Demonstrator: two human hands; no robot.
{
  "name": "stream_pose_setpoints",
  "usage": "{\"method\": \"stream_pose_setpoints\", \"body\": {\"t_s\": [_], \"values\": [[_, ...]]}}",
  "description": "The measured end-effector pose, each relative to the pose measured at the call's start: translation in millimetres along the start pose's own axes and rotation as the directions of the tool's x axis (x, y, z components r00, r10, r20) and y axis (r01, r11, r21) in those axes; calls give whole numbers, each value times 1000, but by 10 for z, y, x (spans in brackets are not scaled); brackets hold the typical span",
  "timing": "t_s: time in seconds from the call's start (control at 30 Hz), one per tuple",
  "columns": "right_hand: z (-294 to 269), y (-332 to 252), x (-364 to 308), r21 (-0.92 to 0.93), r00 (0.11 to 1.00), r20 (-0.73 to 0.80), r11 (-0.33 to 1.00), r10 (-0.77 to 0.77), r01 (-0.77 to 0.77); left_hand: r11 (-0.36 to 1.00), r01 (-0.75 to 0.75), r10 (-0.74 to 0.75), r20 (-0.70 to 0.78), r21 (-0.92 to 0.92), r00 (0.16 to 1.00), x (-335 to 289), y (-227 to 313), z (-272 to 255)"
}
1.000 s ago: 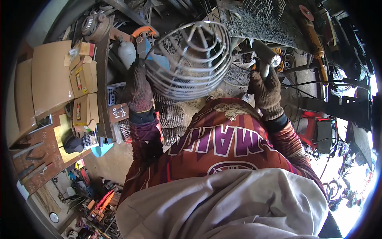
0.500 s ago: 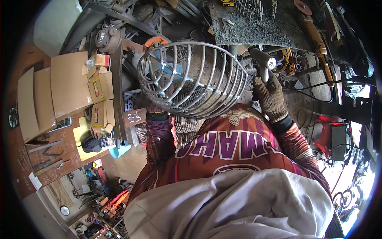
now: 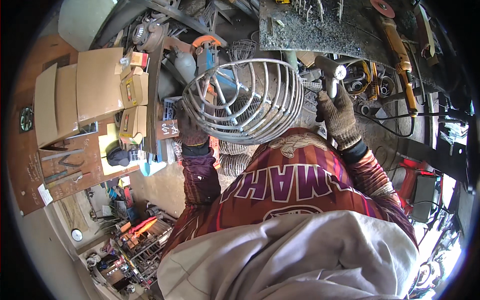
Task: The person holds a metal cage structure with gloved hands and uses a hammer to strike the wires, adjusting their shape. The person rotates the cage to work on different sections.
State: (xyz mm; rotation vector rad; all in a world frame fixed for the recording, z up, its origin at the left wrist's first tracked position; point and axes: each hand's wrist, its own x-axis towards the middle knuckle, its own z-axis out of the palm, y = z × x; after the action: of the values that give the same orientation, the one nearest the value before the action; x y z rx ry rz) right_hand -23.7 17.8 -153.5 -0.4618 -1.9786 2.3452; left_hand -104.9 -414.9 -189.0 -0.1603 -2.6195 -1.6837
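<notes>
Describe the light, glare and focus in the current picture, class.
Head view: glare bleaches the lower-right edge, and blackness rings the fisheye image; same head view: the left gloved hand looks dark, the hammer catches light, and the metal-rod basket appears fairly sharp.

two gloved hands (image 3: 340, 119), one hammer (image 3: 330, 71), one large metal-rod cage (image 3: 233, 120), one yellow grinder (image 3: 401, 59), one white dial (image 3: 76, 235)

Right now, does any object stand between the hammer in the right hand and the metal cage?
Nothing visible does. The right hand holds the hammer right of the metal cage, whose left side the left hand grips; clutter seen through the gap appears to lie lower down.
</notes>
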Motion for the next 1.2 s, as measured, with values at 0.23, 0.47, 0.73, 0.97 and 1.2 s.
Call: {"method": "stream_pose_setpoints", "body": {"t_s": [0.23,0.47,0.73,0.97,1.2], "values": [[-76,-2,4,35,1000,8,999,-16,15,749,-316,308,117,582,944,46,150,46],[89,-43,93,56,998,-65,998,-5,9,961,-271,274,62,-52,960,317,124,-34],[465,-47,66,-9,994,-85,998,-70,70,991,2,-17,-110,-130,994,496,1181,-3],[804,-166,-52,-186,927,211,918,-311,351,948,-119,133,-27,294,991,375,1680,56],[1198,-483,-79,-561,791,532,574,-302,596,944,-138,144,1,299,990,311,1564,6]]}}
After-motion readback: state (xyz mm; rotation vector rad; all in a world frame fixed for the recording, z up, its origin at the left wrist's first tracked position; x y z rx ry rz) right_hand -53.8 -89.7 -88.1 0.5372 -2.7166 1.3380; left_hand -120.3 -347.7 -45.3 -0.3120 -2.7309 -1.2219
